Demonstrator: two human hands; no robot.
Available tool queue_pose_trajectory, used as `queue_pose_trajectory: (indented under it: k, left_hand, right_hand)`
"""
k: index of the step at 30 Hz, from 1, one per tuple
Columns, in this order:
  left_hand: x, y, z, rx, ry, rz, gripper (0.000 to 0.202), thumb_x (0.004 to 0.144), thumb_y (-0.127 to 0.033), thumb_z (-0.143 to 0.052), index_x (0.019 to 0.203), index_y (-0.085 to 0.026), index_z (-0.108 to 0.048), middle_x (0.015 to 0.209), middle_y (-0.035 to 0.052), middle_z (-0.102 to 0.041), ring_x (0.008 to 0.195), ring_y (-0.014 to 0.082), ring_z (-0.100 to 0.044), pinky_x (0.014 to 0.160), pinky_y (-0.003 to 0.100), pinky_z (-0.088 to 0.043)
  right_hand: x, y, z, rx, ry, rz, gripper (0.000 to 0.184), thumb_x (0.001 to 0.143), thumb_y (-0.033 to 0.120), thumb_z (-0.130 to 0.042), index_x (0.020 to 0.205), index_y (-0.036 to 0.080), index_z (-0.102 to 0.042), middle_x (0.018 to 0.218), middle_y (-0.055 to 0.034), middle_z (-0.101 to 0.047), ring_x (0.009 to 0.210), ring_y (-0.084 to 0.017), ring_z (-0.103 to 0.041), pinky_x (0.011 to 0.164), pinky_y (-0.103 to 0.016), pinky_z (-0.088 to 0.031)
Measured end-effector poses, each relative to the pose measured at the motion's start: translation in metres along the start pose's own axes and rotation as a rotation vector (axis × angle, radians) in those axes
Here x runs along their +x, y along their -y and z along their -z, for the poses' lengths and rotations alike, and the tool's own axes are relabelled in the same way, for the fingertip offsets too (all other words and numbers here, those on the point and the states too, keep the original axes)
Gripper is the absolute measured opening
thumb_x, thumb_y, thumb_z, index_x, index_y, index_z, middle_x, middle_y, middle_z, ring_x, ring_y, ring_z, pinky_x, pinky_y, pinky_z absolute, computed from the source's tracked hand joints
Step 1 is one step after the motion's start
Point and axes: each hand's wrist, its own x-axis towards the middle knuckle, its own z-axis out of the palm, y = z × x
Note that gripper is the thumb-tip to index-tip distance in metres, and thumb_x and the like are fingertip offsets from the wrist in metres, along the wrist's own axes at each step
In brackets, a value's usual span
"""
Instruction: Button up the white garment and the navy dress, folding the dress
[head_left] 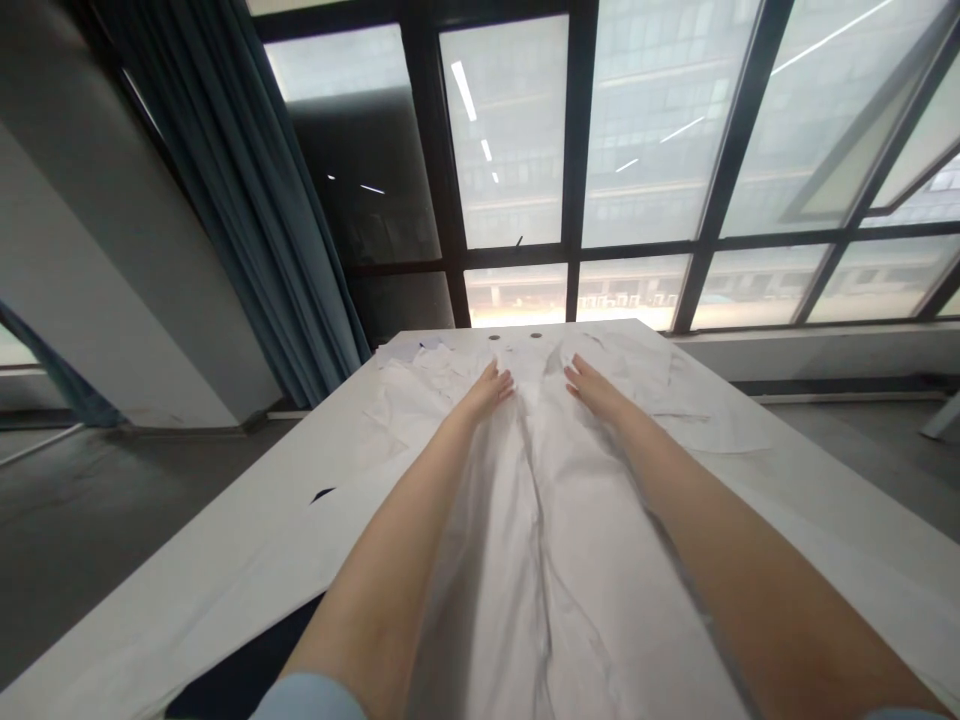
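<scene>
Currently: table [840,530] runs toward the window [517,130], with a white cloth [540,520] spread lengthwise down the table's middle. Looks mostly laid flat; the centre crease and far-end wrinkles aren't smoothed yet. Left hand [491,387] and right hand [589,385] rest on the cloth near the table's far end, fingers straight, palms down, gripping nothing.

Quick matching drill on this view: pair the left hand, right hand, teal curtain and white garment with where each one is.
1 left hand
2 right hand
3 teal curtain
4 white garment

A hangs at the left of the windows
B spread over the white table
C flat on the cloth, farther from the curtain
D flat on the cloth, nearer the curtain

Pairs: 1-D, 2-C, 3-A, 4-B
</scene>
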Motion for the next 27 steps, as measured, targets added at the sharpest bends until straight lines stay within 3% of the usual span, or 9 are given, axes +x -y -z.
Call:
queue_pose_trajectory:
  k: [4,7,9,12,15,20,21,23,27]
  left_hand:
    - [-0.034,0.032,0.004,0.512,0.076,-0.122,0.061,0.077,-0.027,-0.047,0.130,-0.015,-0.020,0.136,0.0143,-0.021,0.119,0.0222,-0.033,0.097,0.035,-0.029]
    - [-0.098,0.045,0.012,0.993,0.210,-0.200,0.061,0.077,-0.034,-0.045,0.130,-0.015,-0.022,0.138,0.0125,-0.016,0.127,0.0238,-0.012,0.103,0.040,-0.013]
    - [-0.151,0.050,0.017,1.197,0.355,-0.103,0.064,0.076,-0.043,-0.045,0.131,-0.020,-0.023,0.140,0.0109,-0.008,0.127,0.0278,-0.005,0.101,0.048,-0.008]
    - [-0.229,0.063,0.021,1.293,0.609,0.059,0.072,0.071,-0.059,-0.040,0.132,-0.028,-0.017,0.140,0.0089,-0.001,0.125,0.0326,0.003,0.096,0.057,-0.004]
    - [-0.284,0.078,0.022,1.302,0.626,0.020,0.078,0.069,-0.064,-0.037,0.132,-0.029,-0.007,0.139,0.0094,0.003,0.124,0.0349,0.007,0.092,0.062,0.004]
    - [-0.312,0.075,0.023,1.193,0.606,-0.077,0.069,0.074,-0.057,-0.036,0.132,-0.033,-0.006,0.140,0.0053,-0.001,0.127,0.0295,0.000,0.097,0.056,0.000]
    - [-0.308,0.070,0.030,1.186,0.562,-0.074,0.066,0.076,-0.055,-0.034,0.132,-0.032,-0.006,0.140,0.0043,-0.003,0.127,0.0273,-0.002,0.099,0.053,-0.002]
    - [-0.296,0.056,0.055,1.240,0.335,-0.071,0.062,0.079,-0.051,-0.029,0.133,-0.029,-0.007,0.141,0.0039,-0.006,0.128,0.0233,-0.006,0.101,0.047,-0.007]
    - [-0.270,0.038,0.150,1.472,-0.375,0.054,0.065,0.076,-0.048,-0.034,0.131,-0.017,-0.019,0.139,0.0100,-0.016,0.127,0.0258,-0.011,0.099,0.047,-0.014]
  right_hand:
    - [-0.045,-0.044,-0.016,-0.446,0.177,0.027,0.064,0.075,0.042,-0.045,0.131,0.017,-0.024,0.137,-0.0111,-0.021,0.125,-0.022,-0.020,0.101,-0.038,-0.017]
    - [-0.109,-0.086,-0.010,-0.850,0.315,-0.033,0.065,0.073,0.045,-0.047,0.131,0.023,-0.025,0.140,-0.0098,-0.011,0.126,-0.031,-0.005,0.098,-0.050,-0.013]
    - [-0.156,-0.110,0.003,-0.958,0.351,0.001,0.061,0.076,0.049,-0.041,0.131,0.031,-0.020,0.140,-0.0052,-0.006,0.126,-0.031,-0.003,0.096,-0.054,-0.013]
    - [-0.219,-0.138,0.025,-0.990,0.336,0.106,0.055,0.078,0.051,-0.035,0.129,0.037,-0.022,0.139,-0.0012,-0.014,0.126,-0.029,-0.009,0.098,-0.052,-0.015]
    - [-0.263,-0.149,0.038,-0.991,0.283,0.213,0.052,0.079,0.050,-0.033,0.129,0.038,-0.019,0.138,0.0007,-0.019,0.125,-0.026,-0.013,0.099,-0.050,-0.016]
    - [-0.288,-0.139,0.047,-0.973,0.277,0.273,0.053,0.079,0.048,-0.035,0.129,0.036,-0.021,0.139,0.0000,-0.017,0.125,-0.026,-0.014,0.099,-0.048,-0.020]
    - [-0.287,-0.136,0.052,-0.970,0.257,0.283,0.054,0.079,0.048,-0.036,0.129,0.035,-0.022,0.139,-0.0005,-0.016,0.125,-0.026,-0.013,0.098,-0.047,-0.021]
    - [-0.280,-0.136,0.072,-0.992,0.156,0.289,0.056,0.077,0.049,-0.038,0.129,0.031,-0.026,0.139,-0.0018,-0.016,0.126,-0.027,-0.012,0.097,-0.047,-0.023]
    - [-0.268,-0.157,0.141,-1.121,-0.178,0.145,0.058,0.072,0.051,-0.041,0.125,0.027,-0.037,0.136,-0.0090,-0.024,0.123,-0.035,-0.017,0.092,-0.057,-0.021]
